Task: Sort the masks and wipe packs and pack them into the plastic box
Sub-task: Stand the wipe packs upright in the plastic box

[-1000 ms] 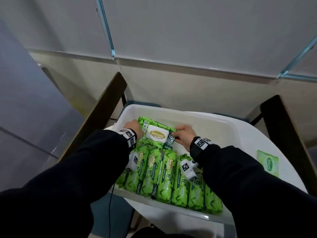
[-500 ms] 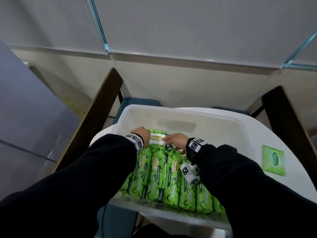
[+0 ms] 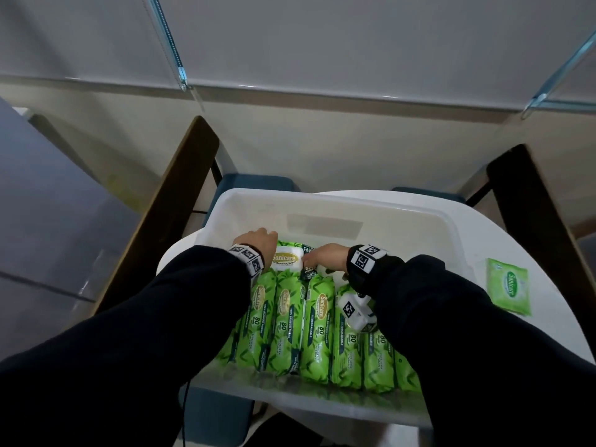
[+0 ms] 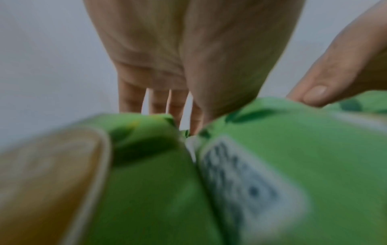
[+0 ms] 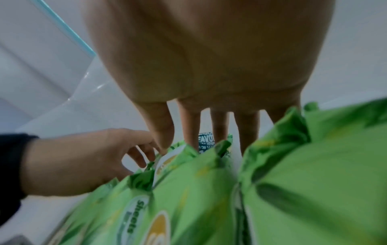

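A white plastic box (image 3: 419, 227) sits on the table and holds a row of several green wipe packs (image 3: 317, 327) standing on edge. Behind that row, against the far wall, lies a larger green wipe pack with a white lid (image 3: 287, 258). My left hand (image 3: 256, 240) holds its left end, fingers down the far side (image 4: 159, 101). At its right end my right hand (image 3: 325, 258) grips it, with fingers (image 5: 247, 132) reaching down over its dark label (image 5: 206, 142) and the thumb (image 4: 314, 94) on the near side. No masks are in view.
A small flat green wipe pack (image 3: 509, 285) lies on the white table (image 3: 554, 324) to the right of the box. Dark wooden chair backs (image 3: 180, 195) (image 3: 532, 201) stand at the far left and far right. The right part of the box's far section is bare.
The lidded pack has gone from above the row down into the gap between the row and the box's far wall, both hands sinking with it. The head view tilted slightly.
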Motion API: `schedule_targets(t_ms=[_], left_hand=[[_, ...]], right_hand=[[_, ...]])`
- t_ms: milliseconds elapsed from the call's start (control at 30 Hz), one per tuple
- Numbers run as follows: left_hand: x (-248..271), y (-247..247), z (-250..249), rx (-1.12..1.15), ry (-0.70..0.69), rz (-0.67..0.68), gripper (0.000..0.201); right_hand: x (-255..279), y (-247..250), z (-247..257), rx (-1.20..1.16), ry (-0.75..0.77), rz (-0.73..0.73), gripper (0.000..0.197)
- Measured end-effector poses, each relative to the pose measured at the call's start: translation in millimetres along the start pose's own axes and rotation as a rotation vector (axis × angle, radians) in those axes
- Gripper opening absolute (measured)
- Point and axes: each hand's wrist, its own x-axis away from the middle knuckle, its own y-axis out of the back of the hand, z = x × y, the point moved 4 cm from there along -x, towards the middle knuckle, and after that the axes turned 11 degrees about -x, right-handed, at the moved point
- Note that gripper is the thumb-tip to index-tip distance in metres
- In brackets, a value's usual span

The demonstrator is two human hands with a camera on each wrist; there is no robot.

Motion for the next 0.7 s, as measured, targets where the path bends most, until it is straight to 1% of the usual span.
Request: schedule_targets(t_ms=[67,167,233,300,400,467,533,633,700], left_hand=[[3.0,1.7,2.1,0.01,-0.002,-0.012,0.048],[5.4,17.3,7.3,0.014,-0.018,0.047,0.051],[12.7,47.5,0.2,0.05,-0.039,0.039,0.053],[26.3,90.2,-24.3,0.124,-0.129,-0.012,0.04],[53.2,159.8,-95.8,0.337,-0.35,-0.063,0.016],[70.1,202.9,-153.7,0.479,-0.503,-0.094,0.012],[81.7,238.5,-216.0,0.557,-0.623,-0.129,0.012],[89.9,266.6,-313.4,0.544,-0.74,-0.128,0.011],[88.1,264.3,-375.3,0.452,-0.769,-0.09,0.014]], right_hand=[[18.6,9.3,1.8,-0.094,0.051,-0.019,0.046],[58.2,30.2,-6.8,-0.386,0.107,-0.037,0.037],[96.7,52.6,-15.3,-0.531,0.187,-0.039,0.03],[144.7,80.1,-25.5,-0.658,0.273,-0.02,0.031],[201.1,128.0,-67.2,-0.797,0.342,-0.058,0.032],[220.9,160.9,-103.7,-0.858,0.332,-0.129,0.029],[230.8,190.5,-147.0,-0.912,0.28,-0.254,0.027],[236.1,225.4,-226.3,-0.987,0.16,-0.45,0.036],[236.5,238.0,-278.9,-0.981,0.064,-0.545,0.036]])
